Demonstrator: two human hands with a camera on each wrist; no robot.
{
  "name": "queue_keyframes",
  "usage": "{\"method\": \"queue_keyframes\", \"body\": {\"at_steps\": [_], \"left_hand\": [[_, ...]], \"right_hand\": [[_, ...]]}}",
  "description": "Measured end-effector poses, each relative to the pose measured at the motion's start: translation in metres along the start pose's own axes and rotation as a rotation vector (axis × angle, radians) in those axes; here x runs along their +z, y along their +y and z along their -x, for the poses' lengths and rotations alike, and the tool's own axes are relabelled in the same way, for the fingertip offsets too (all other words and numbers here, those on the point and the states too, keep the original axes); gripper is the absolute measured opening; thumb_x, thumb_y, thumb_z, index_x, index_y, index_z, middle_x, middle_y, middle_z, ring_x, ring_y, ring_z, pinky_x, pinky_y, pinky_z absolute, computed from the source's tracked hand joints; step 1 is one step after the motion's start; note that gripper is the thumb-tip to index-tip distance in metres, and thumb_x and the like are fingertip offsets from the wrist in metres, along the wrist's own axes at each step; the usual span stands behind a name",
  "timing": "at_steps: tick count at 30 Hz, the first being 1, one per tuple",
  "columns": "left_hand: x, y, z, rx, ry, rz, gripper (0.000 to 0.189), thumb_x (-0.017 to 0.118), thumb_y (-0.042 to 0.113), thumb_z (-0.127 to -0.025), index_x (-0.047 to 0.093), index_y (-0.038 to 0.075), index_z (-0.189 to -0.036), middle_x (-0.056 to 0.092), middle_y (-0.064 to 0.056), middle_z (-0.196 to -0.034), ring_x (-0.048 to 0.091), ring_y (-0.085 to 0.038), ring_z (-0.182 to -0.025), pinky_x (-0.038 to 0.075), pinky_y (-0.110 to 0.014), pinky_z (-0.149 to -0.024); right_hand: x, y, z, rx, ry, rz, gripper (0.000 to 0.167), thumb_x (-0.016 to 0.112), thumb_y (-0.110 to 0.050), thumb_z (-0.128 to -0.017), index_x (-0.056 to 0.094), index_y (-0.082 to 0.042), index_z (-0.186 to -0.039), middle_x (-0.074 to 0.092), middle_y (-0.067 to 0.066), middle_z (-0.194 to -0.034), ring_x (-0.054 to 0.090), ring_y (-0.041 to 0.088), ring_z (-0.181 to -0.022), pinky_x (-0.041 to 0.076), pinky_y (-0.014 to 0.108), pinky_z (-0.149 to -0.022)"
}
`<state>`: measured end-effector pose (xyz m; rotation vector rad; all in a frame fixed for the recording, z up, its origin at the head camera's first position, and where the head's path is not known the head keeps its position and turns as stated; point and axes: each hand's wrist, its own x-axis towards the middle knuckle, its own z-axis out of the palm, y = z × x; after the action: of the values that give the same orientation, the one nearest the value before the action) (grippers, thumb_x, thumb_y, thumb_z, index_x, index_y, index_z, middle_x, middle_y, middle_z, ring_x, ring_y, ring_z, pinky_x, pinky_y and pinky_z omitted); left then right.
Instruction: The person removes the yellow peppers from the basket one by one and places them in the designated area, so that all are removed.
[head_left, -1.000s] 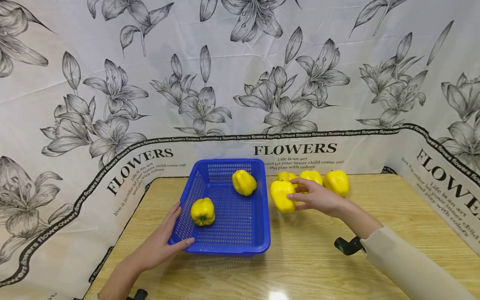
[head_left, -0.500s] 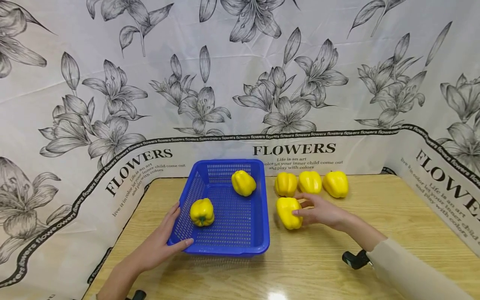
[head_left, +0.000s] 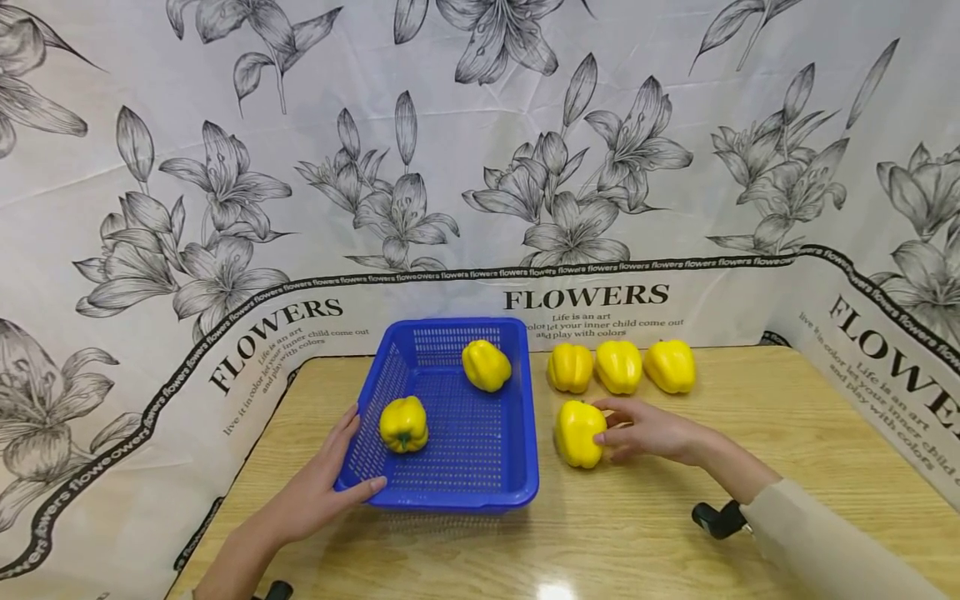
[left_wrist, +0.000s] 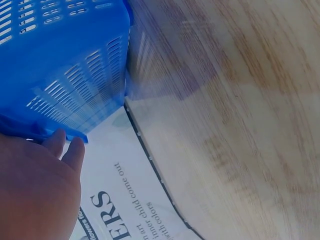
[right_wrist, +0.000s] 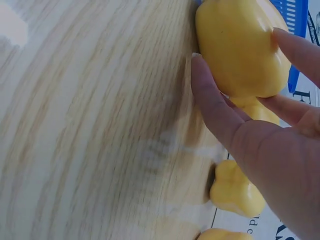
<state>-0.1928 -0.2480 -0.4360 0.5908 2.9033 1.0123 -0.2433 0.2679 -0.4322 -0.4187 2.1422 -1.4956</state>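
My left hand (head_left: pixel 318 492) grips the left rim of a blue plastic basket (head_left: pixel 531 417), thumb over the near corner and fingers along the outer side. Two yellow bell peppers lie in the basket: one pepper (head_left: pixel 405 425) at near left with its green stem end towards me, another pepper (head_left: pixel 487 366) at far right. Right of the basket, my right hand (head_left: pixel 652 429) holds a third yellow bell pepper (head_left: pixel 580 434) at the table surface, thumb and fingers around its right side. In the right wrist view, that pepper (right_wrist: pixel 240 47) stands between the thumb and fingers.
Behind the right hand, several more yellow peppers line the back of the wooden table (head_left: pixel 645 533): a left one (head_left: pixel 570 368), a middle one (head_left: pixel 618 367) and a right one (head_left: pixel 671 367). A white flower-printed cloth (head_left: pixel 420 300) encloses the table's back and sides.
My right hand has brought its pepper down and towards me, away from the back row, and turned it slightly more upright. The left hand and basket have stayed in place.
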Motion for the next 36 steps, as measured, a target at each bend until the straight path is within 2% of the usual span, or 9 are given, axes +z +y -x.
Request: {"method": "queue_keyframes", "body": {"at_steps": [10,17,22,31,36], "left_hand": [[0.000,-0.001,-0.001,0.001,0.002,-0.002,0.101,0.069,0.056,-0.093,0.014,0.013,-0.165,0.003,-0.004,-0.172,0.019,-0.041,-0.153,0.026,-0.068,-0.116],[0.000,-0.001,-0.001,0.003,0.003,0.001,0.103,0.067,0.061,-0.092,0.014,0.013,-0.165,0.003,-0.002,-0.172,0.019,-0.041,-0.153,0.026,-0.067,-0.116],[0.000,-0.001,-0.001,-0.001,0.002,0.003,0.103,0.067,0.061,-0.092,0.014,0.014,-0.166,0.002,-0.002,-0.172,0.019,-0.041,-0.153,0.026,-0.067,-0.116],[-0.001,-0.001,-0.002,0.014,-0.002,0.011,0.100,0.070,0.053,-0.094,0.013,0.013,-0.166,0.002,-0.003,-0.172,0.018,-0.041,-0.154,0.026,-0.067,-0.116],[-0.001,-0.002,-0.002,0.018,-0.001,0.008,0.101,0.069,0.056,-0.093,0.012,0.014,-0.166,0.001,-0.001,-0.172,0.017,-0.040,-0.154,0.026,-0.067,-0.116]], "right_hand": [[-0.002,0.002,-0.002,-0.007,-0.037,-0.015,0.067,0.064,-0.015,-0.102,0.029,0.008,-0.155,0.047,0.031,-0.137,0.062,0.029,-0.109,0.056,0.050,-0.096],[0.002,-0.004,-0.001,0.021,-0.005,-0.009,0.074,0.065,-0.016,-0.101,0.023,0.008,-0.157,0.039,0.038,-0.142,0.064,0.030,-0.109,0.056,0.051,-0.096],[0.002,-0.007,0.001,0.035,0.017,0.009,0.074,0.066,-0.017,-0.101,0.025,0.006,-0.157,0.038,0.039,-0.144,0.064,0.031,-0.109,0.057,0.051,-0.095],[-0.004,-0.021,0.008,0.003,0.058,0.117,0.078,0.066,-0.024,-0.102,0.022,0.003,-0.160,0.037,0.037,-0.149,0.061,0.038,-0.121,0.055,0.051,-0.098],[-0.008,-0.034,0.010,-0.004,0.077,0.173,0.076,0.065,-0.028,-0.102,0.025,0.000,-0.159,0.038,0.035,-0.151,0.056,0.040,-0.127,0.054,0.050,-0.100]]}}
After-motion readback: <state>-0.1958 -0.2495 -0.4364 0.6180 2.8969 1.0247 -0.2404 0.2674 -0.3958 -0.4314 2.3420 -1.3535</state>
